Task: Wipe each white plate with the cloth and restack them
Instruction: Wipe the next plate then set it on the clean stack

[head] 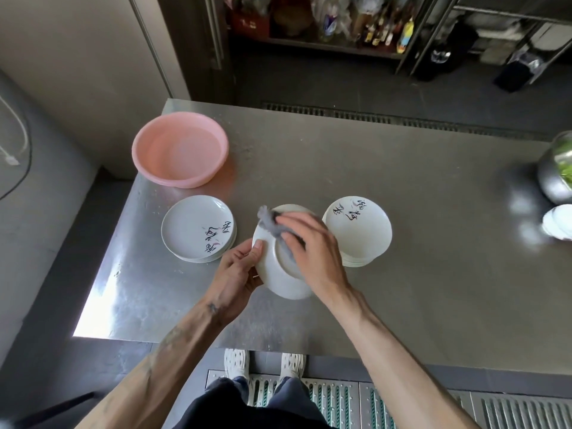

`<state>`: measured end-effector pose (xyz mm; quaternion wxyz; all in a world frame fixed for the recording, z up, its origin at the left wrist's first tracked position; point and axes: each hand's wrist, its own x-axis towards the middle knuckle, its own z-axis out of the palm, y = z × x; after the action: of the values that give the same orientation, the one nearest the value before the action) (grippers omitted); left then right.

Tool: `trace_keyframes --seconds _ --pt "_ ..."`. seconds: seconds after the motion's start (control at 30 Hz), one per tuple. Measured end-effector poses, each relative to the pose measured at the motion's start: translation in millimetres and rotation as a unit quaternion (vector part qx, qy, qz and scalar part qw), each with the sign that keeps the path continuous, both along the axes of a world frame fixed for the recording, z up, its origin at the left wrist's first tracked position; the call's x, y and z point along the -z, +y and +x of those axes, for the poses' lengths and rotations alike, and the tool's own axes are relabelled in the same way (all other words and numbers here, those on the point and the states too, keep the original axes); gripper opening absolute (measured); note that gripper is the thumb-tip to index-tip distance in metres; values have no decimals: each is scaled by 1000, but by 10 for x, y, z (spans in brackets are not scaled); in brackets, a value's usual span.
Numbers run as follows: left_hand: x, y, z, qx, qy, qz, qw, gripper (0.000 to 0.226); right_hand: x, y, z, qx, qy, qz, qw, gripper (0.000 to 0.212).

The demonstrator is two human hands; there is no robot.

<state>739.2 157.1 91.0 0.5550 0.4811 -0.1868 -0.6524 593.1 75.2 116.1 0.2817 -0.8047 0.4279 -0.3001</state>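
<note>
grey cloth (270, 224) under right hand (312, 249), fingers flat, on upturned plate (278, 274). left hand (238, 270) pinches plate's left rim. left stack (198, 229), right stack (359, 230) flank it.

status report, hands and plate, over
Left hand grips plate by its rim. Right hand presses grey cloth on it. Left stack and right stack flank it; nothing in the way.
</note>
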Motion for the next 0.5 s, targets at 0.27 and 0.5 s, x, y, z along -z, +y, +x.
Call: trace_keyframes --seconds 0.27,0.5 --pt "4 59 14 -61 29 21 998 29 198 29 -305 110 16 17 994 35" --pt "27 56 32 -69 42 13 997 29 168 454 -71 -36 24 -22 999 41"
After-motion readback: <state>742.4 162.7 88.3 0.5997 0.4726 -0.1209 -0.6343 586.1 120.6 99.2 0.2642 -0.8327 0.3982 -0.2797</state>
